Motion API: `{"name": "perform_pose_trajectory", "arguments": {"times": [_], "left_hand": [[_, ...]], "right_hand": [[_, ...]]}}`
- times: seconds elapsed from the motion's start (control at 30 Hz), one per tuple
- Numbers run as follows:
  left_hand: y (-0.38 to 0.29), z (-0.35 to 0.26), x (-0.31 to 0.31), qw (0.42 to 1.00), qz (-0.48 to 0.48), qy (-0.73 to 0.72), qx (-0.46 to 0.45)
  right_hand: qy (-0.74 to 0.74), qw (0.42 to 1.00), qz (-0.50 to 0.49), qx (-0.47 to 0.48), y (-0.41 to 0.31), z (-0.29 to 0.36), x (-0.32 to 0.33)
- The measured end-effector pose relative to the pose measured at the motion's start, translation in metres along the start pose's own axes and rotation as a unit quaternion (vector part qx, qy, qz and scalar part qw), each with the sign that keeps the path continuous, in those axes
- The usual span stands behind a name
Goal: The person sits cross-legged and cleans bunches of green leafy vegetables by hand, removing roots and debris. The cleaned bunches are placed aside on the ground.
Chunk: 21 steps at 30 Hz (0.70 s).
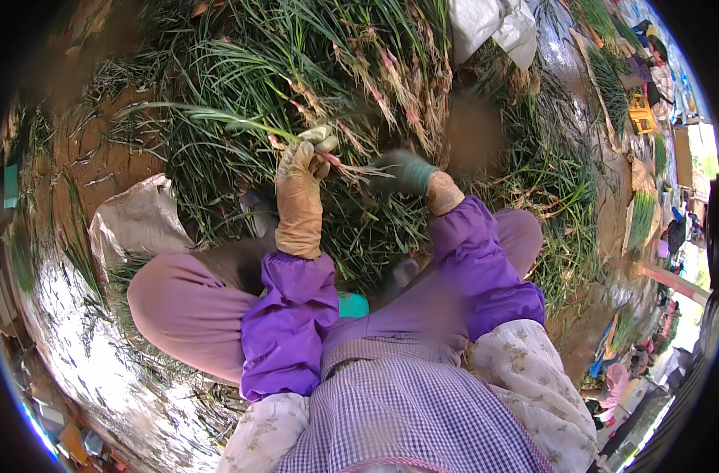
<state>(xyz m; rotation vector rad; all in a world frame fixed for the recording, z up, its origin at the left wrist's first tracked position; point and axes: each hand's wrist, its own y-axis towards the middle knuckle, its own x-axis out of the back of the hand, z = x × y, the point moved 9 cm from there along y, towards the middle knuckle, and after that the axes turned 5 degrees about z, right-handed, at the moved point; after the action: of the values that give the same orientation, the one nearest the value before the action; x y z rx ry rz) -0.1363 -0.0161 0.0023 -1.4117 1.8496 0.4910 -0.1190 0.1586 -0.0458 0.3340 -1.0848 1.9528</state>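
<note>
My left hand (303, 168), in a tan rubber glove, grips a green onion (334, 160) just above its reddish base. Its leaves stretch out to the left, and its pale roots point right. Close to those root tips is my right hand (411, 171), in a green glove with a tan cuff. Motion blurs its fingers, so whether they touch the roots or hold anything cannot be told. Beyond both hands lies a heap of green onions (395, 77) with pinkish bulbs and stringy roots. Loose green leaves (371, 230) cover the ground between my bent legs.
A whitish sack (135, 216) lies by my left knee, another white sack (483, 26) at the far side. Wet, leaf-strewn floor (93, 331) stretches left. At right are a yellow plastic stool (641, 114), bundled greens (641, 219) and a seated person (661, 77).
</note>
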Motion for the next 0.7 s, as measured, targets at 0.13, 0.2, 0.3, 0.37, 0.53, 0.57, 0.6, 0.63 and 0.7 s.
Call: {"name": "perform_pose_trajectory", "arguments": {"times": [0.13,0.2,0.3,0.37,0.53,0.57,0.6,0.63,0.7], "left_hand": [[0.005,0.032,0.021,0.993,-0.038,-0.101,0.057],[0.009,0.055,0.009,0.951,0.008,-0.285,0.117],[0.012,0.064,0.016,0.917,0.047,-0.374,0.131],[0.010,0.067,0.026,0.972,-0.028,-0.169,0.159],[0.009,0.070,-0.012,0.978,0.030,0.081,0.189],[0.010,0.078,-0.008,0.976,0.037,0.087,0.198],[0.006,0.075,-0.009,0.971,0.051,0.106,0.207],[0.005,0.072,-0.012,0.966,0.073,0.122,0.215],[0.004,0.066,-0.010,0.982,0.045,0.067,0.171]], "right_hand": [[-0.108,0.869,-0.479,-0.068,0.019,0.016,0.144],[-0.115,0.917,-0.331,-0.193,0.071,-0.033,0.163],[0.121,0.928,-0.344,-0.074,0.064,-0.064,0.170],[0.131,0.924,-0.354,-0.066,0.027,-0.053,0.145],[-0.134,0.923,-0.358,0.035,-0.057,0.036,0.039],[-0.047,0.945,-0.319,0.050,-0.066,0.040,0.026],[0.041,0.957,-0.278,0.068,-0.075,0.048,0.020],[0.125,0.959,-0.239,0.081,-0.079,0.050,0.014],[0.346,0.927,-0.143,-0.029,-0.060,0.022,0.028]]}}
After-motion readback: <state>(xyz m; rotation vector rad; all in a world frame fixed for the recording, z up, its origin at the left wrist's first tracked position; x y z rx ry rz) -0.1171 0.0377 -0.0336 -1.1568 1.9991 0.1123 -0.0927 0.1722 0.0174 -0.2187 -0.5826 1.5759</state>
